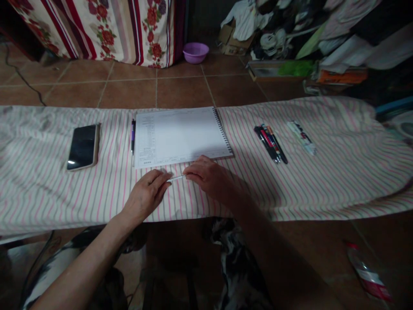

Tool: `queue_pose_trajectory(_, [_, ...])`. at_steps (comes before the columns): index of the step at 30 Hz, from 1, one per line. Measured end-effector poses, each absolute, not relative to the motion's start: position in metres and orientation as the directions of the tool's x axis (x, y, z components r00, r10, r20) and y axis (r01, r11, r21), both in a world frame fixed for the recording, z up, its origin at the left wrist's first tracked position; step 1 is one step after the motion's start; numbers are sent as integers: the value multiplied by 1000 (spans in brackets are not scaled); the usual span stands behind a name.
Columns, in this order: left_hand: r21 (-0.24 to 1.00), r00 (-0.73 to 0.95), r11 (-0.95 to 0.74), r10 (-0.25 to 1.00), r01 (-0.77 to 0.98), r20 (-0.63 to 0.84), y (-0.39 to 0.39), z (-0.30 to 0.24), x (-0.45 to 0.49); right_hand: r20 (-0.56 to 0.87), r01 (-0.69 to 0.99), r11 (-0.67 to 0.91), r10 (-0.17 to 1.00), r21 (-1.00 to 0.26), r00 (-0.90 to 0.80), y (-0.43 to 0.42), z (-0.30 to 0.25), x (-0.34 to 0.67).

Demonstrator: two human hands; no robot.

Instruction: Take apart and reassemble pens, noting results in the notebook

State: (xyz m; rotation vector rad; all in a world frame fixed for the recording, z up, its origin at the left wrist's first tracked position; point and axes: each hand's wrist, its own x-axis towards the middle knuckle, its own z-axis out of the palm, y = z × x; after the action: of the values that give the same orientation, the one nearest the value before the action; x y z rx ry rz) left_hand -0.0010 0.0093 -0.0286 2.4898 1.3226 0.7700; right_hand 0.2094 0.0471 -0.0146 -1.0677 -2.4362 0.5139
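Between my two hands is a thin white rod, too small to tell whether it is a pen or a refill. My left hand pinches its left end, and the fingers of my right hand close on the right end. Just beyond them lies a spiral-bound pad, its top sheet mostly blank with printed lines along the left and near edges. My right fingertips are close to the pad's near edge. A purple and black pen rests along the pad's left side.
On the striped cloth, a phone lies at left. Several pens and a white patterned packet are at right. A purple basin sits on the tiled floor beyond; a bottle lies at lower right.
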Motion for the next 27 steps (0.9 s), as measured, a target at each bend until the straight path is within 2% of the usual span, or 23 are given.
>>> queue_pose_trajectory(11, [442, 408, -535, 841, 720, 354, 9, -32, 5, 248, 613, 614, 777, -497, -578, 48, -15, 216])
queue_pose_trajectory(17, [456, 387, -524, 847, 719, 364, 9, -31, 6, 187, 671, 545, 826, -503, -531, 47, -10, 217])
queue_pose_trajectory(23, [450, 371, -512, 853, 731, 369, 9, -32, 7, 265, 712, 524, 851, -467, -453, 52, -1, 242])
queue_pose_trajectory(27, [435, 371, -519, 847, 736, 382, 9, -32, 7, 266, 729, 478, 879, -491, -397, 50, 0, 262])
